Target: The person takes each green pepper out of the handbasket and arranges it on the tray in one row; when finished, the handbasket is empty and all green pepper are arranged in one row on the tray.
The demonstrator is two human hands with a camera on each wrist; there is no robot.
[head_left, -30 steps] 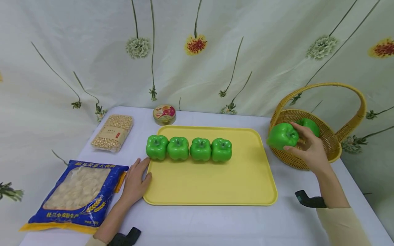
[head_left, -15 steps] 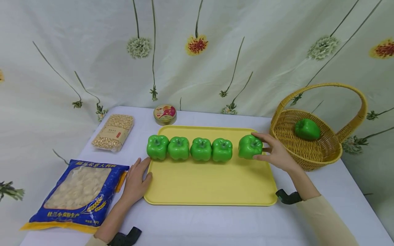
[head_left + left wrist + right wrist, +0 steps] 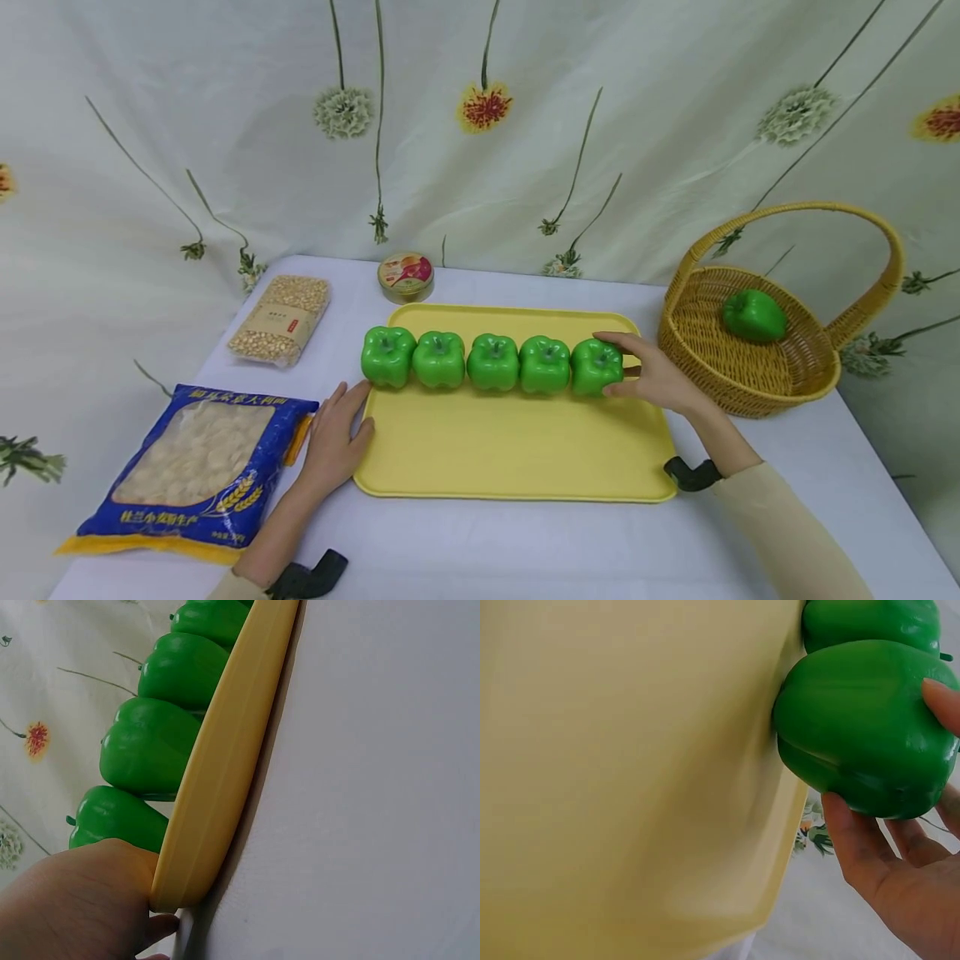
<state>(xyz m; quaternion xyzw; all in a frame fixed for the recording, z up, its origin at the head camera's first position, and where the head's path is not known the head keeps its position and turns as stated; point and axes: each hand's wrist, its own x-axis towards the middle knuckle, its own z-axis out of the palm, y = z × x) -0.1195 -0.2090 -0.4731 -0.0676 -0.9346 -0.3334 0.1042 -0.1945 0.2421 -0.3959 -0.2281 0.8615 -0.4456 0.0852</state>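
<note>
Several green bell peppers [image 3: 492, 363] stand in a row, stems up, along the upper part of a yellow tray [image 3: 517, 450]. At the row's right end, my right hand [image 3: 652, 379] grips a green bell pepper [image 3: 595, 368] between thumb and fingers. That pepper [image 3: 862, 727] stands against its neighbour in the right wrist view, fingers on its side. My left hand [image 3: 333, 437] rests beside the tray's left edge, fingers loosely extended; the left wrist view has it right at the tray's corner. Another green bell pepper [image 3: 753, 316] lies in a wicker basket [image 3: 723, 379] on the right.
A blue bag of pasta [image 3: 198, 467] lies at the left, close to my left forearm. Behind it is a clear pack of pale grains [image 3: 279, 321]. A round tin [image 3: 405, 278] stands behind the tray. The basket's tall handle [image 3: 795, 206] arches above its rim.
My right hand has carried a bell pepper from the basket leftward to the tray and set it against the row's right end. My left hand stays in place.
</note>
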